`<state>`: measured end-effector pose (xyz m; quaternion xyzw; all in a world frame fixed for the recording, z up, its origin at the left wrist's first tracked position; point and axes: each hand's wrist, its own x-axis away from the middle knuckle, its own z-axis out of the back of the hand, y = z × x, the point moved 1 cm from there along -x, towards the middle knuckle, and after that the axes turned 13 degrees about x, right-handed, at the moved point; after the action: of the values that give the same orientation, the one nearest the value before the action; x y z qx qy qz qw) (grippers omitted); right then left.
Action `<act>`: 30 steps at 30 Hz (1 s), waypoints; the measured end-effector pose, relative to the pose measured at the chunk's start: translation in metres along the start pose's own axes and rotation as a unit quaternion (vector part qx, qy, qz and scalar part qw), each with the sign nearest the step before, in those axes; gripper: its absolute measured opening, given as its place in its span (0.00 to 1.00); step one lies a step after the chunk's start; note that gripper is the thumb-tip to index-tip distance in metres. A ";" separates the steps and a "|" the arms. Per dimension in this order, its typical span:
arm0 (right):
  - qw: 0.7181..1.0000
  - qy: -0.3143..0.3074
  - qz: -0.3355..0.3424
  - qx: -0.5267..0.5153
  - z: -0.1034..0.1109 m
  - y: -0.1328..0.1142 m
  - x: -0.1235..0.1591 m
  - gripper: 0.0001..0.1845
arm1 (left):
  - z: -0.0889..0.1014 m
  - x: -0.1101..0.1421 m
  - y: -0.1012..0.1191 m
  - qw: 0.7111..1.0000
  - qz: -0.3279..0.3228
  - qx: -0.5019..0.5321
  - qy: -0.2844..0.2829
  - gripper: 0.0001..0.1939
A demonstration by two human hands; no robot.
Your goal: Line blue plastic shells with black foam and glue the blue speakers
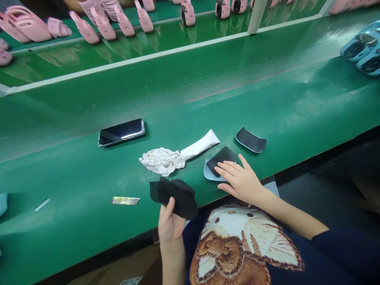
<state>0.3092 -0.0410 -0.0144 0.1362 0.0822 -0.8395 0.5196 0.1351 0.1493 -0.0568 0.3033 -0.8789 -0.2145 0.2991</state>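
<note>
Several thin black fabric pieces (173,194) are pinched between the thumb and fingers of my left hand (172,221), just over the table's front edge. My right hand (242,178) has its fingers stretched out, fingertips resting on a black sheet (222,158). That sheet lies askew on a light blue curved panel (210,172), which shows below and left of it. Another curved panel (251,140), black inside with a pale blue rim, lies a little beyond my right hand. Between and beyond the hands is a white tube (200,145), its left end against crumpled white cloth or paper (162,160).
On the green table (89,221) lie a phone (121,132), a blade-like strip (126,200) and a small pale stick (42,204). Blue shell-like parts (363,51) stand at far right. Along the back, a raised shelf (166,43) holds pink parts (103,25); a white post (257,18) rises there.
</note>
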 end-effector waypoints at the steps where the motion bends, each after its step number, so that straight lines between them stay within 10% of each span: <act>1: 1.000 -0.006 0.012 0.006 0.001 0.001 0.000 0.22 | 0.000 0.000 0.000 1.000 0.003 0.004 -0.001 0.20; 9: 0.997 -0.052 0.049 0.000 0.013 -0.008 -0.009 0.23 | 0.004 -0.001 0.002 0.999 0.039 0.016 0.032 0.21; 14: 0.997 -0.005 0.068 -0.027 0.022 0.039 -0.029 0.18 | 0.009 -0.003 0.001 0.998 0.053 0.016 0.013 0.18; 22: 0.952 -0.248 0.164 -0.069 0.010 0.063 -0.086 0.25 | 0.015 -0.006 0.001 0.996 0.035 0.084 -0.014 0.20; 26: 0.959 -0.226 0.040 -0.167 0.017 0.063 -0.083 0.19 | 0.018 -0.002 0.001 0.994 0.061 0.089 -0.005 0.15; 30: 0.895 -0.183 -0.135 -0.383 0.018 0.059 -0.063 0.21 | 0.017 -0.001 0.001 0.996 0.048 0.079 0.001 0.14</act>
<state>0.3865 -0.0188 0.0232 -0.2414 0.3187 -0.8151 0.4191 0.1241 0.1539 -0.0695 0.2832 -0.9064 -0.1297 0.2854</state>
